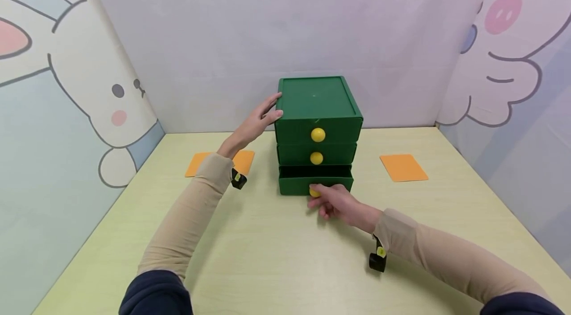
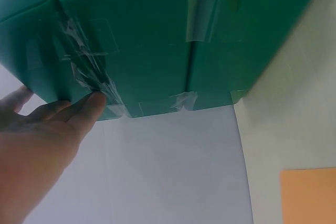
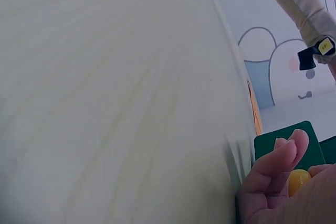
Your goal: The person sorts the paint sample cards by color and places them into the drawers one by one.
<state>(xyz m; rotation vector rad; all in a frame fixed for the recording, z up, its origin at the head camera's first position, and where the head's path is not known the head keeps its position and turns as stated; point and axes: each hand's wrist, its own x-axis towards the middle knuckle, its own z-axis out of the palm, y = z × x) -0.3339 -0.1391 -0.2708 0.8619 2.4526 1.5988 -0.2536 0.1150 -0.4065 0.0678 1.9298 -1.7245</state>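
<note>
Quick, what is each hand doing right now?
Left hand: open, flat against the green drawer box.
Right hand: grip on the bottom drawer's yellow knob.

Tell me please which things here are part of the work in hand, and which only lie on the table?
In use: green drawer box, steadied by left hand; bottom drawer, slightly open; its yellow knob, pinched by right hand.

Lying about: orange card on the right; orange card on the left.

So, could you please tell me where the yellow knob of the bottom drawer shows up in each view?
Head: yellow knob at centre, pinched by the right hand.
Left wrist: not in view, only the green cabinet side.
Right wrist: bottom right, behind the fingers.
Shared landmark: the green cabinet.
</note>
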